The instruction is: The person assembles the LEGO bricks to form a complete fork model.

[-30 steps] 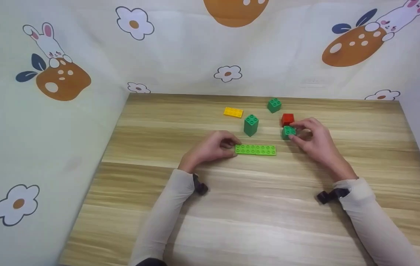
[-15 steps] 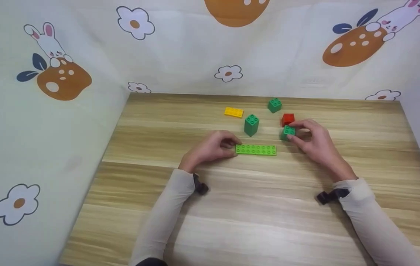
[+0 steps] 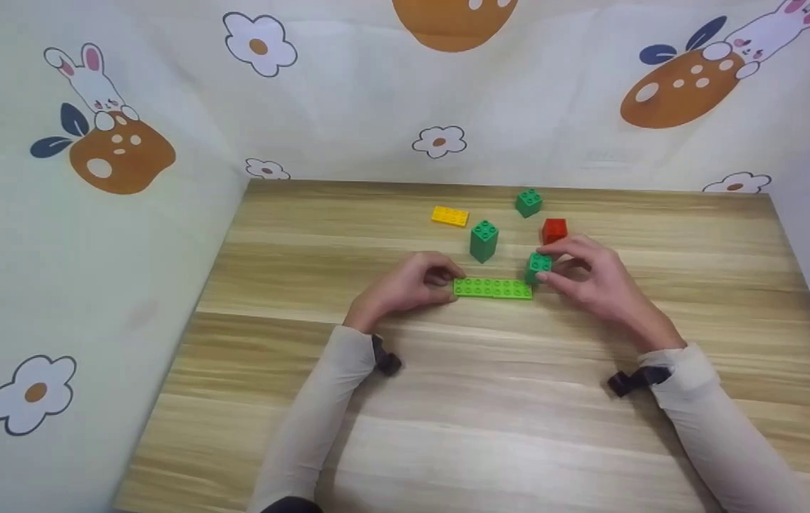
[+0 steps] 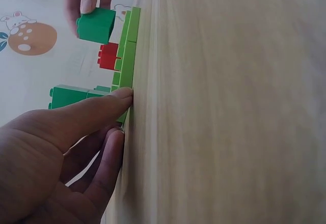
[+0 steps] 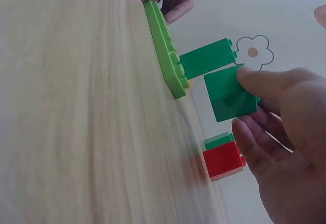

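Note:
In the head view my left hand [image 3: 412,288] pinches the left end of a light green strip [image 3: 492,288] of studded building-brick plates lying on the table. The left wrist view shows that thumb on the near long side of the strip [image 4: 130,56]. Between thumb and fingertips my right hand [image 3: 597,278] holds a green building brick [image 3: 538,268], studs up, beside the strip's right end. The same brick [image 5: 230,94] hangs clear of the tabletop in the right wrist view, apart from the strip. Its far side is hidden by the fingers.
Behind the strip stands a tall green stack [image 3: 484,246] of bricks. A red brick [image 3: 555,230] sits behind my right hand, another green brick [image 3: 529,204] farther back, and a flat yellow plate [image 3: 450,216] at the back left. A patterned wall covering [image 3: 348,107] borders the wooden table [image 3: 490,427].
My right hand has brought the green brick leftward and nearer to me, from in front of the red brick to the strip's right end. The left hand and strip stay in place.

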`<state>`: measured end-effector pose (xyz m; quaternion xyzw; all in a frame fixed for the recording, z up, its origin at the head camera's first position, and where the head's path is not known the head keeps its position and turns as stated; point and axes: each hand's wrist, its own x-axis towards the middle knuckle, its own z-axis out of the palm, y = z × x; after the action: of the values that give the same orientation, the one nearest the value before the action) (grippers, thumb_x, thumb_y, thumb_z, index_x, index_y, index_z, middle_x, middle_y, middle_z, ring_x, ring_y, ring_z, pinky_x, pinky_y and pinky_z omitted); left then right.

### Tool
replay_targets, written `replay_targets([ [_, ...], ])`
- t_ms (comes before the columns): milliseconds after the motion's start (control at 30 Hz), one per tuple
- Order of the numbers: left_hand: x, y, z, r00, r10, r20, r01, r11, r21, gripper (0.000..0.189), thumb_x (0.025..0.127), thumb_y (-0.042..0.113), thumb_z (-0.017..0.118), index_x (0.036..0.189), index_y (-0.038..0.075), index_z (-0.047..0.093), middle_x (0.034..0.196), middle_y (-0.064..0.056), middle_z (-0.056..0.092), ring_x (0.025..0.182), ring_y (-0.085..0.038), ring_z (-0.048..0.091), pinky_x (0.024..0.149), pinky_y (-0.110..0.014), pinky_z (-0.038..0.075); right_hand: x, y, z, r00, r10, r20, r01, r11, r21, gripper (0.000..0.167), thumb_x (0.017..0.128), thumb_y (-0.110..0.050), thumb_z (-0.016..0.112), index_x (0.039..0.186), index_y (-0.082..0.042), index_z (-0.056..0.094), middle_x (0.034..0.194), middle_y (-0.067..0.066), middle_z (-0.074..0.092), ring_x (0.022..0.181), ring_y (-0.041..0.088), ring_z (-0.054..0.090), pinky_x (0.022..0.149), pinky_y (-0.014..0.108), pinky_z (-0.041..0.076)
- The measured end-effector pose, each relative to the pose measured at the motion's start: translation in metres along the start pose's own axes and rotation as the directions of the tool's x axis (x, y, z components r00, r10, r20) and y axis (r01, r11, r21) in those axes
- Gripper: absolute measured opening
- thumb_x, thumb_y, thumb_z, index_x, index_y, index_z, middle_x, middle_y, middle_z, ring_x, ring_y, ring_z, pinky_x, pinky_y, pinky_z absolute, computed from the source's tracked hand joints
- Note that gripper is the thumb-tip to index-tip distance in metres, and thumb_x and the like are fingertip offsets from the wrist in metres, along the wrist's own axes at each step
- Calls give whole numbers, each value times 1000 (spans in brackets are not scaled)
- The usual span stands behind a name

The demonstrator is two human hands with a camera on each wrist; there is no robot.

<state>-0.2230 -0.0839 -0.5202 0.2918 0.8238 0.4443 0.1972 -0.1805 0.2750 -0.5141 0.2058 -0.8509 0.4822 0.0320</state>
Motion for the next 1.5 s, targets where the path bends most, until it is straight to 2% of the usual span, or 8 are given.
replay_targets([
  [233, 1, -1, 0, 1000, 3, -8, -2, 1000, 14, 35, 91, 10, 87, 125, 9, 78, 125, -5, 78, 114, -18, 73, 105, -33, 61, -1, -1, 7, 995, -46, 91, 45, 999, 11, 38, 92, -17, 89, 128, -20, 79, 122, 0, 74, 105, 17, 72, 94, 19, 61],
  [467, 1, 0, 0, 1000, 10, -7, -10, 1000, 25, 35, 91, 10, 87, 125, 8, 77, 124, -5, 78, 113, -19, 73, 104, -34, 61, -2, -2, 10, 991, -30, 130, 30, 1000, 3, 38, 92, -19, 89, 129, -22, 78, 127, -1, 74, 107, 17, 73, 95, 23, 62],
  [800, 0, 0, 1, 1000, 18, -14, -18, 999, 27, 34, 91, 8, 87, 123, 7, 78, 121, -6, 78, 110, -17, 73, 102, -31, 61, -1, -3, 17, 986, 75, 147, -79, 997, 22, 41, 92, -22, 89, 130, -23, 75, 123, -2, 78, 107, 17, 76, 96, 24, 62],
  [900, 0, 0, 1, 1000, 20, -16, -19, 999, 26, 33, 91, 8, 87, 123, 7, 78, 120, -7, 78, 109, -17, 73, 101, -31, 61, -1, -3, 19, 989, 67, 134, -68, 998, 3, 38, 92, -21, 89, 128, -21, 76, 119, -1, 80, 106, 17, 77, 95, 26, 63],
  [1200, 0, 1, 1, 1000, 12, -26, -11, 999, 36, 32, 91, 9, 87, 122, 7, 79, 119, -7, 79, 108, -17, 73, 101, -32, 62, 0, -7, 22, 990, 39, 138, -35, 999, -32, 35, 91, -17, 89, 124, -18, 78, 120, 1, 81, 107, 21, 78, 96, 43, 65],
  [1500, 0, 3, 4, 999, -11, -35, 12, 998, 55, 31, 92, 11, 87, 121, 11, 80, 119, -4, 79, 106, -16, 72, 99, -33, 61, 0, -8, 20, 987, 80, 138, -70, 995, -74, 35, 90, -21, 91, 122, -19, 78, 117, 0, 81, 103, 18, 77, 94, 42, 65],
])
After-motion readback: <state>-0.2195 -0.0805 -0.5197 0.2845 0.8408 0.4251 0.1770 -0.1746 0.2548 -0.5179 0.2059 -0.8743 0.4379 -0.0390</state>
